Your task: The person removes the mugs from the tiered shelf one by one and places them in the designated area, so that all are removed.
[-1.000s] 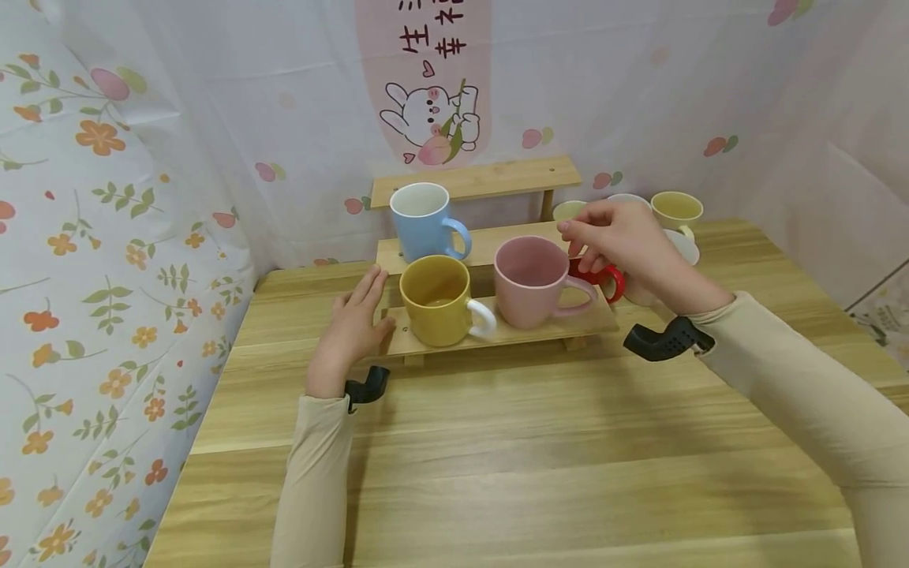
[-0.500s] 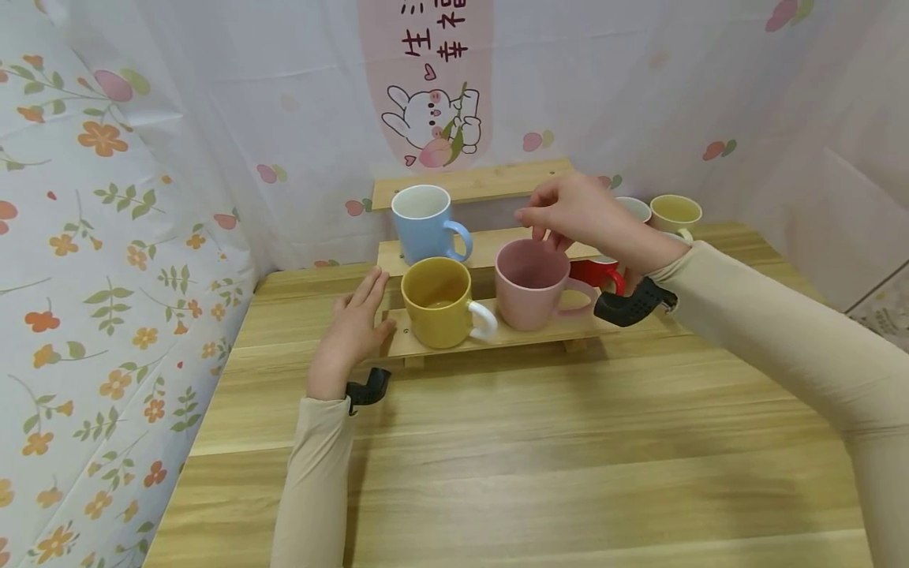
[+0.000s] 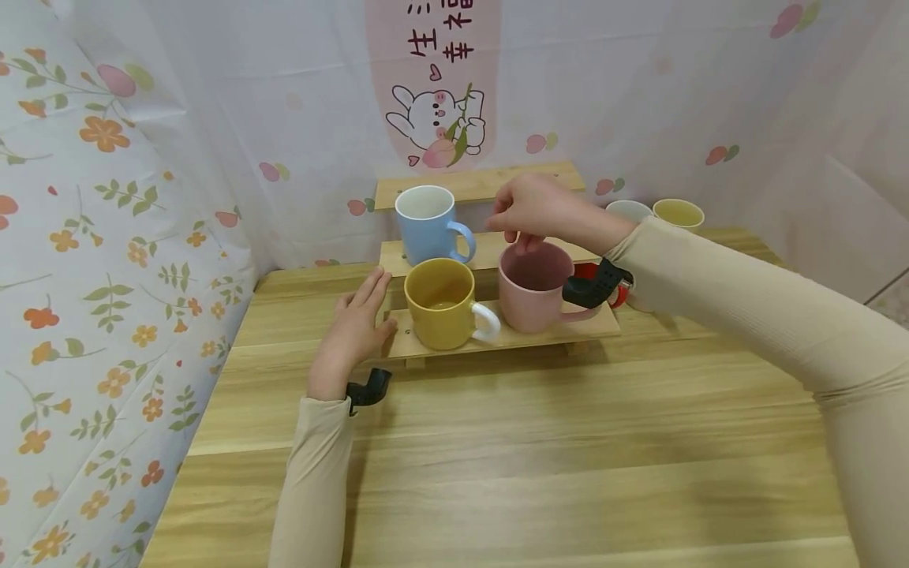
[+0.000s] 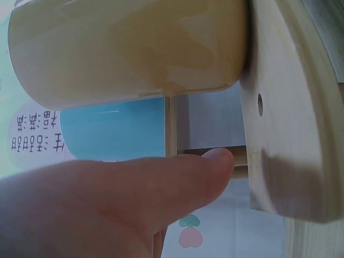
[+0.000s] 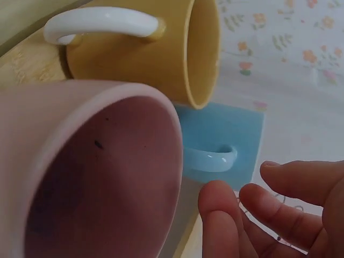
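Note:
My left hand (image 3: 351,335) lies at the left end of a tiered wooden rack (image 3: 398,344), its fingers fairly straight and holding nothing. My right hand (image 3: 545,210) hovers over the back of a pink mug (image 3: 531,306), fingers loosely bent with nothing between them. That mug sits on the rack's lowest board, beside a mustard-yellow mug (image 3: 442,317) with a white handle. On the middle board behind stands a light-blue mug (image 3: 428,238), its handle (image 5: 212,160) close to my right fingertips in the right wrist view. In the left wrist view, my thumb (image 4: 188,180) is below the yellow mug.
A red mug (image 3: 586,271) is partly hidden behind the pink mug and my right wrist. White (image 3: 629,210) and pale-yellow (image 3: 678,211) cups stand farther right. Wooden tabletop (image 3: 540,450) extends in front of the rack, and a printed cloth (image 3: 298,118) hangs behind it.
My right hand has moved left, from beside the red mug to above the pink mug, nearer the light-blue one. My left hand stays at the rack's left end.

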The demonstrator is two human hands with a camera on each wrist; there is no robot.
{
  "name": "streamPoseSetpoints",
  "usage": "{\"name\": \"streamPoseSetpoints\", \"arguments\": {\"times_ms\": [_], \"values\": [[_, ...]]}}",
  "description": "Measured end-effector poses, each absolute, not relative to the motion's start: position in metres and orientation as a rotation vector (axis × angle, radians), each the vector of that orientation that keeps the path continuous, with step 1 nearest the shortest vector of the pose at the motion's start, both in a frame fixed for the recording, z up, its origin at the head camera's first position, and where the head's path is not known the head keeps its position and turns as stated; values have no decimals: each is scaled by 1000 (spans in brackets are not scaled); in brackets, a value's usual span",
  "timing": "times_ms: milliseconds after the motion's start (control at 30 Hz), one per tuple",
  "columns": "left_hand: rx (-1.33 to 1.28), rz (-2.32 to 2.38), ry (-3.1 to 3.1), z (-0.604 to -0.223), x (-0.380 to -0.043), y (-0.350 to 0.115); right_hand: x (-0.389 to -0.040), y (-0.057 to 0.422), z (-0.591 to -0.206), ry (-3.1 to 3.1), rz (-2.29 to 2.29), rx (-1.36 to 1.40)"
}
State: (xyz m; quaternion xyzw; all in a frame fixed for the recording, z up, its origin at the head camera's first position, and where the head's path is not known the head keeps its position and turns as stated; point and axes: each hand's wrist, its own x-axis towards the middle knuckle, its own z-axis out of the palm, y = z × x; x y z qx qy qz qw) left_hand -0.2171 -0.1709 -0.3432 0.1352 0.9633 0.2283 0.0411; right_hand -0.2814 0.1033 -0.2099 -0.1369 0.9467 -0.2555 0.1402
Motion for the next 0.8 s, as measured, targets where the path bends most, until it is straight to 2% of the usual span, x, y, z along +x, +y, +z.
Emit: {"name": "streamPoseSetpoints", "arguments": {"times_ms": [433,800], "values": [[407,685,2952,-345,-218,-171,-299,67,-210,2681,-618,-400],[356,698,2932,-343,-216,-169,-306,56,-221,2652,-657,-357]]}}
